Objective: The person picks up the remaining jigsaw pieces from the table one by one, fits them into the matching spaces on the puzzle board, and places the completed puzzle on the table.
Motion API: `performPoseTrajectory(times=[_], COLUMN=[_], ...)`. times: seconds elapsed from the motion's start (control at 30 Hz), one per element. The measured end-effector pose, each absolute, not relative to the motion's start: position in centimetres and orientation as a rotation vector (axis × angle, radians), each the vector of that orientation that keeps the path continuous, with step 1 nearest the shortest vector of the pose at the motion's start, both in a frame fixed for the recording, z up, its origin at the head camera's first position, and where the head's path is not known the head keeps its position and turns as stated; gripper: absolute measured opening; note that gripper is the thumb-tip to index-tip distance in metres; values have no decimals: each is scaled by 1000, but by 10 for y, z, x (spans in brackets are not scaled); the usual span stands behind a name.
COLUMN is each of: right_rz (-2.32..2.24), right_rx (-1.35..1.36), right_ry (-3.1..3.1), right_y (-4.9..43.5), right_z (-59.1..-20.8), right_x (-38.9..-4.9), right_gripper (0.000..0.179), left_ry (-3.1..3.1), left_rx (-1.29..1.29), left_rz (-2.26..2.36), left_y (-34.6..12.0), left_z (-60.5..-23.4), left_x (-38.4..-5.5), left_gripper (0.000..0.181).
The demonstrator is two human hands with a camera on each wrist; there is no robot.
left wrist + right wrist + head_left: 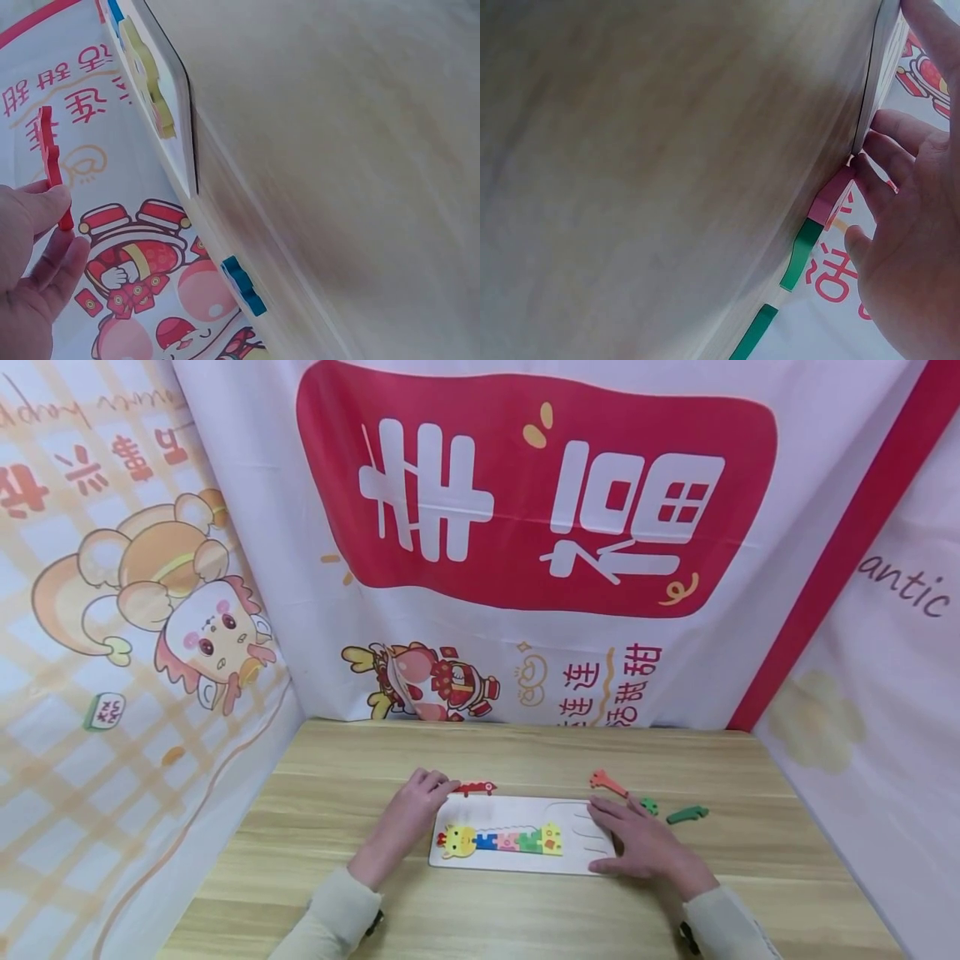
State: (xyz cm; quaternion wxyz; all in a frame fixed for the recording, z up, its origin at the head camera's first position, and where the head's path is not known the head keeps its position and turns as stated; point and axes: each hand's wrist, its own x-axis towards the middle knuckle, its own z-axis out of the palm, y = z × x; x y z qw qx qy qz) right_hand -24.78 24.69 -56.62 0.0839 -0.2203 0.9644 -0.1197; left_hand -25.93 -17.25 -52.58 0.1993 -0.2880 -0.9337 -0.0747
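Note:
My left hand (pixel 415 802) pinches a thin red puzzle piece (pixel 477 788) with a wavy edge between thumb and fingers. The piece is held by the far left edge of a white puzzle board (pixel 491 811). On the board a giraffe is partly laid out, with a yellow head piece (pixel 457 842) at the left and blue, pink, green and yellow neck pieces running right. Outlined recesses show at its right end. There my right hand (pixel 645 842) rests with spread, mostly straight fingers touching the board, thumb towards the near edge.
Beyond my right hand lie an orange-red piece (pixel 606 782), a green piece (pixel 649 807) partly hidden by the hand, and a longer green piece (pixel 687 814). A teal piece (pixel 244 286) shows in the left wrist view. Printed cloth (pixel 540 635) hangs behind the wooden table (pixel 480 910).

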Motion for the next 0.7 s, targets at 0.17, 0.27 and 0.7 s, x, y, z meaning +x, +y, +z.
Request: performPoseTrajectory(times=[0.17, 0.27, 0.7], right_rz=[-367, -372, -371], right_rx=[-677, -688, -682], right_ry=[2869, 2866, 2869], right_y=[246, 246, 248], right_z=[-564, -563, -567], right_x=[-248, -248, -250], right_gripper=[102, 102, 104], left_ry=[-2638, -2667, -2843], left_rx=[-823, -848, -941], left_rz=[-239, -271, -499], left_y=[-169, -166, -144], left_z=[-524, -525, -531], left_x=[-257, -256, -257], left_gripper=[47, 43, 32])
